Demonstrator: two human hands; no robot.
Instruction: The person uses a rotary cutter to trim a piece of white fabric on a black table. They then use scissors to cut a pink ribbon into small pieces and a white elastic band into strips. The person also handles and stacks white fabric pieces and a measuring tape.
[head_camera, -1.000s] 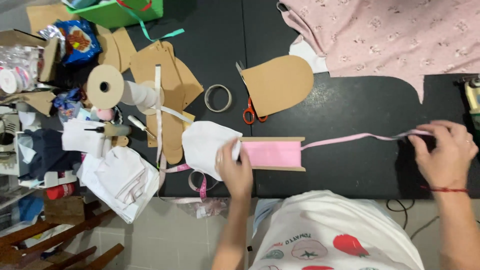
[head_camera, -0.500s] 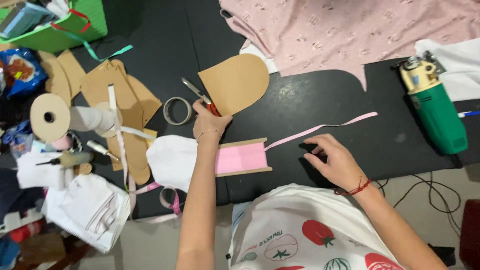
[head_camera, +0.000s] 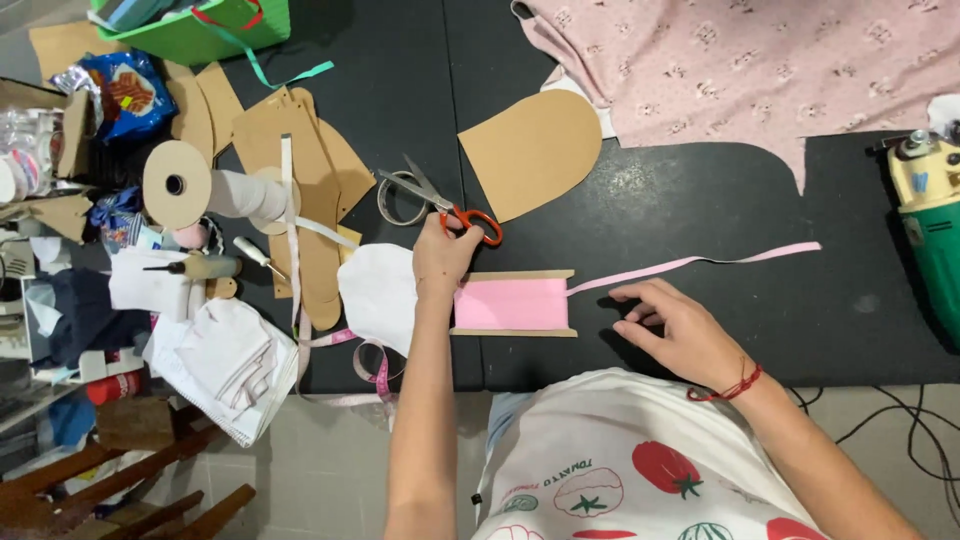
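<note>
gripping the orange-handled scissors (head_camera: 450, 208) by their handles, the left hand (head_camera: 443, 255) had its fingers curled shut around them, the blades pointing up and left over a roll of clear tape (head_camera: 403, 198) on the black table (head_camera: 660, 200). just near of that hand lay a card wound with pink ribbon (head_camera: 513, 304), and a loose tail of the ribbon (head_camera: 700, 262) ran off to the right. the right hand (head_camera: 680, 335) rested on the table near that tail, fingers loosely spread and holding nothing, a red cord at its wrist. a white fabric piece (head_camera: 378, 292) sat left of the card. farther away lay a rounded cardboard pattern (head_camera: 530, 150) and pink printed fabric (head_camera: 740, 60). at the far left stood a paper roll (head_camera: 178, 185); at the right edge, a green power tool (head_camera: 932, 230).
</note>
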